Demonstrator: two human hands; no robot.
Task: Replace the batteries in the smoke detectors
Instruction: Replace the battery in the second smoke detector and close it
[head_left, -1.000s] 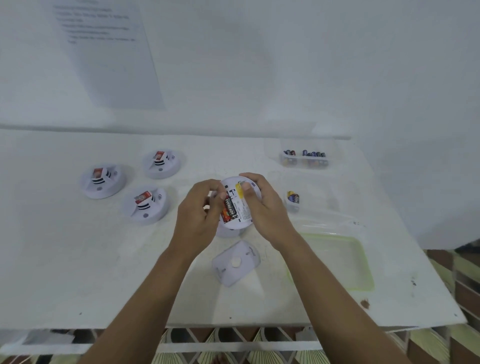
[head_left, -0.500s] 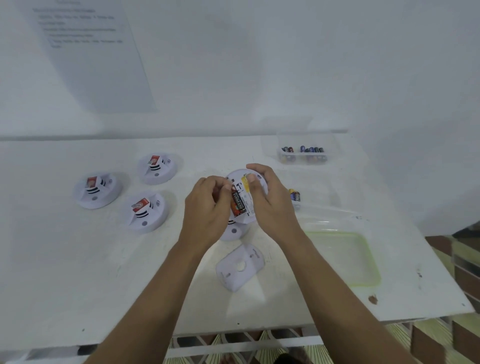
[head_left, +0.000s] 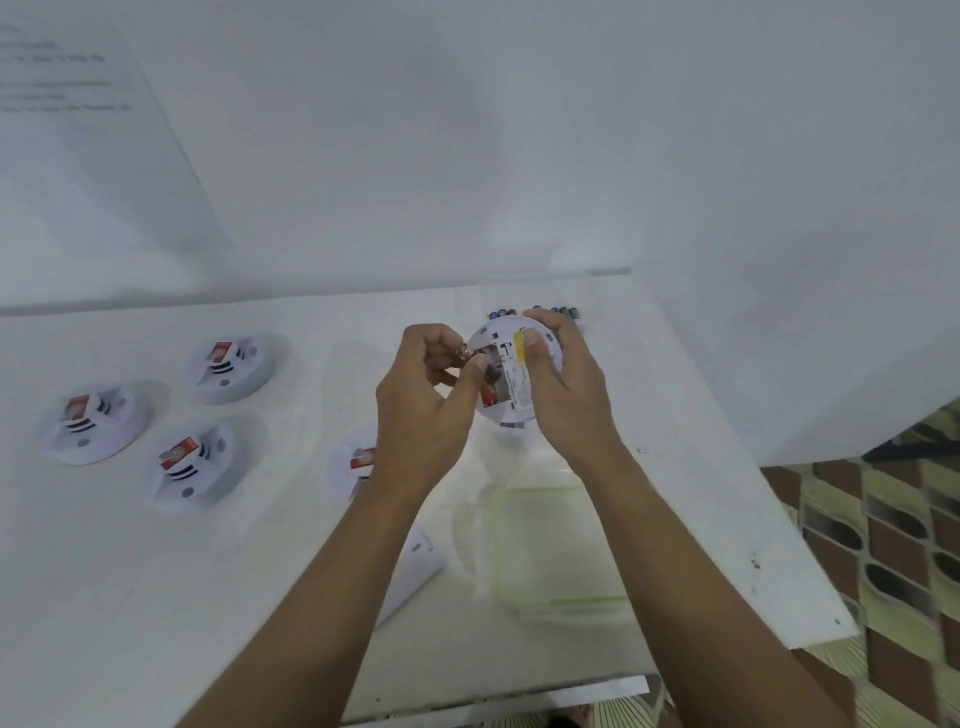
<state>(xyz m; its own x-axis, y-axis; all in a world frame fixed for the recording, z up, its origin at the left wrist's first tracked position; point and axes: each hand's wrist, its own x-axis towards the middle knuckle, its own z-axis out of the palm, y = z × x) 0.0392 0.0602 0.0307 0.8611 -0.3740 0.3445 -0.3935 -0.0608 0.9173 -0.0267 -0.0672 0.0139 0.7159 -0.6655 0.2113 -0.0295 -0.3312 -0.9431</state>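
Observation:
My right hand (head_left: 563, 395) grips a round white smoke detector (head_left: 511, 364), held up with its open back facing me. My left hand (head_left: 423, 400) pinches a battery (head_left: 488, 387) at the detector's compartment, black and red, partly hidden by my thumb. Three white smoke detectors lie on the table at the left (head_left: 91, 423) (head_left: 231, 366) (head_left: 192, 462), each with a red-labelled battery showing. A fourth (head_left: 356, 462) peeks out behind my left wrist. A clear box of batteries (head_left: 566, 312) is mostly hidden behind my right fingers.
A white cover plate (head_left: 415, 566) lies under my left forearm. A clear container with a green rim (head_left: 556, 551) sits near the table's right front. The white table (head_left: 156, 597) ends at the right (head_left: 779, 519), with patterned floor beyond. A paper sheet (head_left: 93, 130) hangs on the wall.
The view has shifted right and closer. My left thumb and fingers have pulled the battery partly away from the compartment. The right hand still holds the detector.

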